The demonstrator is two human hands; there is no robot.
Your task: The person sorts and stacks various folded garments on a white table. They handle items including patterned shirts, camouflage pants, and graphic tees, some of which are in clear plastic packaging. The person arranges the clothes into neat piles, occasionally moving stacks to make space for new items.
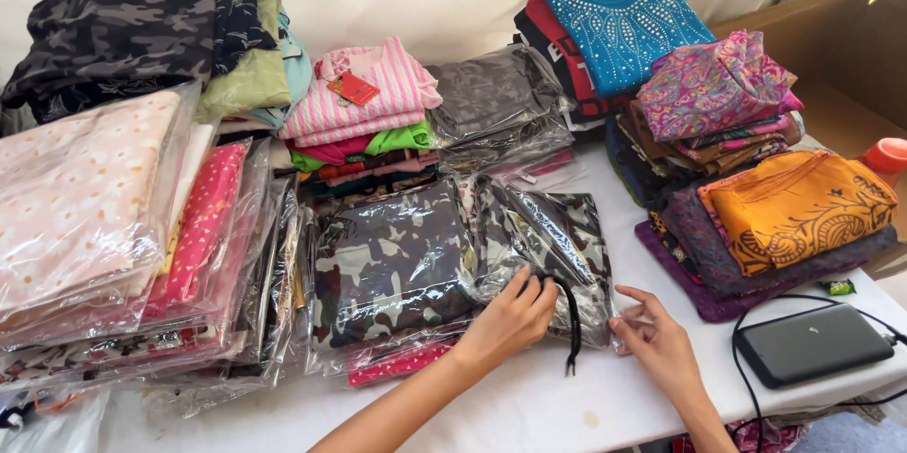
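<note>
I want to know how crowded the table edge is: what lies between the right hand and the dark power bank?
In the head view, only bare white table lies between the right hand and the power bank; its black cable loops beside the bank.

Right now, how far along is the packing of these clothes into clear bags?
Done: bagged garments are stacked at left, such as the pink floral packet. In hand: the left hand and right hand work at the open end of the camouflage garment's clear bag, a black drawstring hanging out. Left: the unbagged folded piles, like the orange garment.
</note>
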